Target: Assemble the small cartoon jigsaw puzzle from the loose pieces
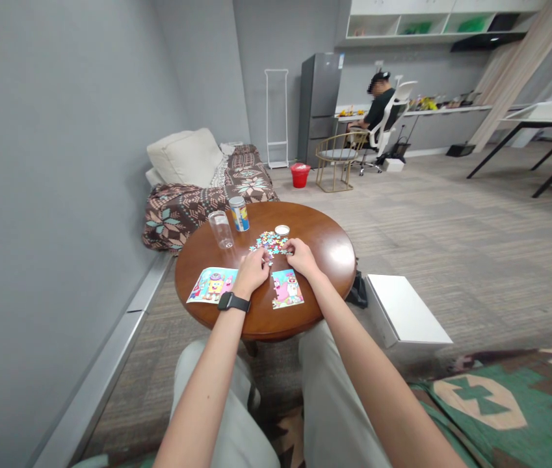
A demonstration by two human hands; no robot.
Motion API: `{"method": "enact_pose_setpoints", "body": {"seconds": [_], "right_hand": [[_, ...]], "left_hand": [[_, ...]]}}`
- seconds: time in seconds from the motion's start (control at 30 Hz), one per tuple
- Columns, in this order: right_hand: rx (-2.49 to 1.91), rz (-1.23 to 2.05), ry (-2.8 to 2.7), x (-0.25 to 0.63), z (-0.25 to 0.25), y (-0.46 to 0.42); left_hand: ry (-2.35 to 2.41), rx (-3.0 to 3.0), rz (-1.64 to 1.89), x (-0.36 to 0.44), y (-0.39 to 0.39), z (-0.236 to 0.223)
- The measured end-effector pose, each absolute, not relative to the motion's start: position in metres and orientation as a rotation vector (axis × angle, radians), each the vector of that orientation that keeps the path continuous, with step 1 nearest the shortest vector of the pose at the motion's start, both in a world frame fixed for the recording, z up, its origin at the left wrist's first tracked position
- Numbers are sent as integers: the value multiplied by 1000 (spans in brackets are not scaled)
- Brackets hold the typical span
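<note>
A pile of loose jigsaw puzzle pieces lies on the round wooden table. My left hand, with a black watch on its wrist, is at the pile's near left side. Its fingers are bent together near a small piece; what they hold is too small to make out. At the near right edge of the pile, my right hand has its fingertips down among the pieces. Below the hands lies a partly assembled puzzle section with pink and white cartoon figures. A printed picture sheet rests left of it, partly behind my left hand.
A clear plastic cylinder and a can with a metal top stand at the table's back left. A round lid lies behind the pile. Right of the table is a white box. A person sits farther back.
</note>
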State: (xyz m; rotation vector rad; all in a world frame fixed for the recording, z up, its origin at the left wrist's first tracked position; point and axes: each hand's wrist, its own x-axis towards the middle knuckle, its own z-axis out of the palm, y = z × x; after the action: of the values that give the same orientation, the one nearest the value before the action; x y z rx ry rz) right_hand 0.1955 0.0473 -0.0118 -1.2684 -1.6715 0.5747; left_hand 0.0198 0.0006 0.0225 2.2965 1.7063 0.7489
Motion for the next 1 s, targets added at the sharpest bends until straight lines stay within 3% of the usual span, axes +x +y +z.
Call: {"method": "enact_pose_setpoints", "body": {"seconds": [1.0], "right_hand": [[-1261,610,-1694,194,-14,51]], "left_hand": [[1743,2287,735,19,4,19]]}}
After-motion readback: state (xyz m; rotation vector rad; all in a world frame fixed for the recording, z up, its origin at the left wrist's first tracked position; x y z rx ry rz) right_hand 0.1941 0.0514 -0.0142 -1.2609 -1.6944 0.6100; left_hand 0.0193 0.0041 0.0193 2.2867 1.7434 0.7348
